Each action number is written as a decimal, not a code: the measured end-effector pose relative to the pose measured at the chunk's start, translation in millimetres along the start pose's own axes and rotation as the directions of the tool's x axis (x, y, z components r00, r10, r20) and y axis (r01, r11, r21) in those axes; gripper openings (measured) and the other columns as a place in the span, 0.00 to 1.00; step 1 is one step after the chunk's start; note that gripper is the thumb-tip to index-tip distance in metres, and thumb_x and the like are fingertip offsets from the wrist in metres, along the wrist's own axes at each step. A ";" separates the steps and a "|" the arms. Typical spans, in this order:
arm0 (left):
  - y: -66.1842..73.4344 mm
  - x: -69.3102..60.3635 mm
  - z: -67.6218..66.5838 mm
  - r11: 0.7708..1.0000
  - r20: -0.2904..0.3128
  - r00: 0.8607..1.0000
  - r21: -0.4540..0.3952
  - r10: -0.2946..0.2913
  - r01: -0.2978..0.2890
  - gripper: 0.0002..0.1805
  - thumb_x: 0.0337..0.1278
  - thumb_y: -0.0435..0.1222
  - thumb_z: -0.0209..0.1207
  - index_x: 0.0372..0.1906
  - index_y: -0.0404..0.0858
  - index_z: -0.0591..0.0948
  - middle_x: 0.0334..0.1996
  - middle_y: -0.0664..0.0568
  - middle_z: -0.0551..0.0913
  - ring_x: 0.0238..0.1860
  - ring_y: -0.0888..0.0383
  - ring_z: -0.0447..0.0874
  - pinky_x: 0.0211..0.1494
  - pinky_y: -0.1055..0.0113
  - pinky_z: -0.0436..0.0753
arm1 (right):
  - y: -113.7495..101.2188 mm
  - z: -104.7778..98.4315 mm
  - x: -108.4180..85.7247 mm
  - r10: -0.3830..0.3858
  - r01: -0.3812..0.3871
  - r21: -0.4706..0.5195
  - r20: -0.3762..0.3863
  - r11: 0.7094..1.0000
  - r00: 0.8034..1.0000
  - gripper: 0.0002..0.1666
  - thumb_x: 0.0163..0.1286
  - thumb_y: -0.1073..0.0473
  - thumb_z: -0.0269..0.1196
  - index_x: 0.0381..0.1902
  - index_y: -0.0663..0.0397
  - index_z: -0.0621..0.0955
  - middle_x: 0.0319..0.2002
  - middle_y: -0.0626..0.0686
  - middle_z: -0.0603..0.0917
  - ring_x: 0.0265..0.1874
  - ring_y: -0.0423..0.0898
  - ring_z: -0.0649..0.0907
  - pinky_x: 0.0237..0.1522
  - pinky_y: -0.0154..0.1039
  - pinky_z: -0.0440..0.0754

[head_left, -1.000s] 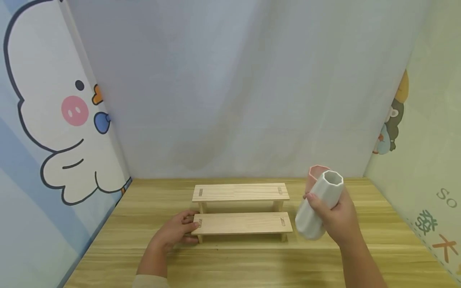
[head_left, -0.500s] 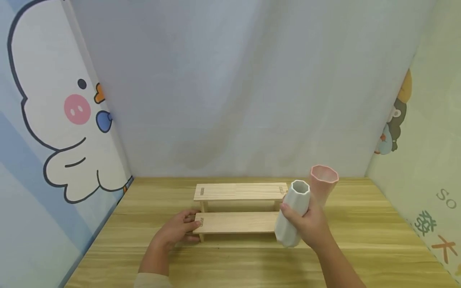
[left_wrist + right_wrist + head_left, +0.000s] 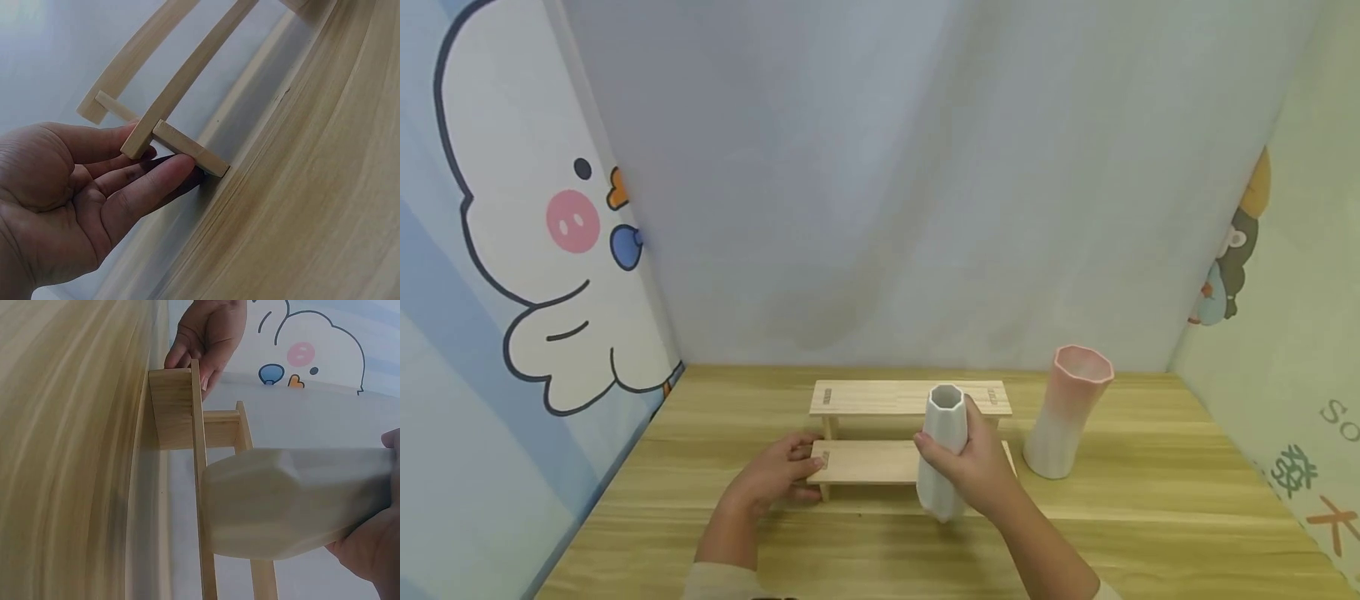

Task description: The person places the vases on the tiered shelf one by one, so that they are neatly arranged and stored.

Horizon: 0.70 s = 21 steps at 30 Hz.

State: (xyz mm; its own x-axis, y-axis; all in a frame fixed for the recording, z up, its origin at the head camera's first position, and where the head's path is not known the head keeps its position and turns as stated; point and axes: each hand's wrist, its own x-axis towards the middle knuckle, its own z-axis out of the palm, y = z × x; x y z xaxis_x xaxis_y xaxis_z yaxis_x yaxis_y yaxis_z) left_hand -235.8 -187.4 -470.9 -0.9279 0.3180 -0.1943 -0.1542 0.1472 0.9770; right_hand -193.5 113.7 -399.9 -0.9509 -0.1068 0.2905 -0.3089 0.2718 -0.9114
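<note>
1. Setting. A bench point(image 3: 850, 554) with yellowish wood grain runs back to a pale grey cloth point(image 3: 880, 192). A blue wall panel point(image 3: 535, 275) with a large white cartoon figure stands at the left, a pale green wall panel point(image 3: 1300, 358) with printed characters at the right.

2. Stand. A two-tier wooden stand point(image 3: 859, 463) rests on the bench near the middle, its lower board in front of the higher one.

3. Left hand. The left hand point(image 3: 777, 472) grips the left end of the lower board, thumb on top and the other fingers bent about the end and its leg.

4. Right hand. The right hand point(image 3: 979, 468) is wrapped round a white faceted vase point(image 3: 942, 467), held nearly upright with its mouth upward. The vase is at the front of the lower board, right of centre; whether its base touches the board cannot be told.

5. Second vase. A pink-and-white vase point(image 3: 1062, 421), pink toward the rim, stands on the bench just right of the stand.
</note>
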 end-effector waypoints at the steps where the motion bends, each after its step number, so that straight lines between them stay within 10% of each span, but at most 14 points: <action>1: -0.1 -0.2 0.0 1.000 0.001 1.000 -0.002 0.001 -0.001 0.34 0.68 0.36 0.59 0.73 0.33 0.60 0.70 0.24 0.57 0.56 0.39 0.80 0.48 0.54 0.88 | -1.9 2.4 1.9 0.009 -0.009 0.005 0.001 1.000 1.000 0.27 0.61 0.52 0.71 0.55 0.46 0.73 0.37 0.55 0.83 0.34 0.49 0.84 0.33 0.43 0.87; 21: -1.8 3.6 -2.4 1.000 0.020 1.000 -0.004 -0.009 0.009 0.33 0.69 0.37 0.58 0.73 0.33 0.60 0.68 0.27 0.64 0.55 0.42 0.82 0.48 0.53 0.88 | -17.3 41.4 43.7 0.003 -0.006 0.053 0.045 0.999 0.999 0.32 0.62 0.46 0.69 0.62 0.41 0.71 0.42 0.54 0.83 0.38 0.51 0.84 0.34 0.46 0.87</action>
State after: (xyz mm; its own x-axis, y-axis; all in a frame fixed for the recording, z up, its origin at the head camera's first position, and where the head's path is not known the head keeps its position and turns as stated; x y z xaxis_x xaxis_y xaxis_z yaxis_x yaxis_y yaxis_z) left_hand -239.7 -188.8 -473.1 -0.9197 0.3350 -0.2046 -0.1639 0.1460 0.9756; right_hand -229.0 64.7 -383.6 -0.9501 -0.1487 0.2742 -0.3022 0.2215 -0.9272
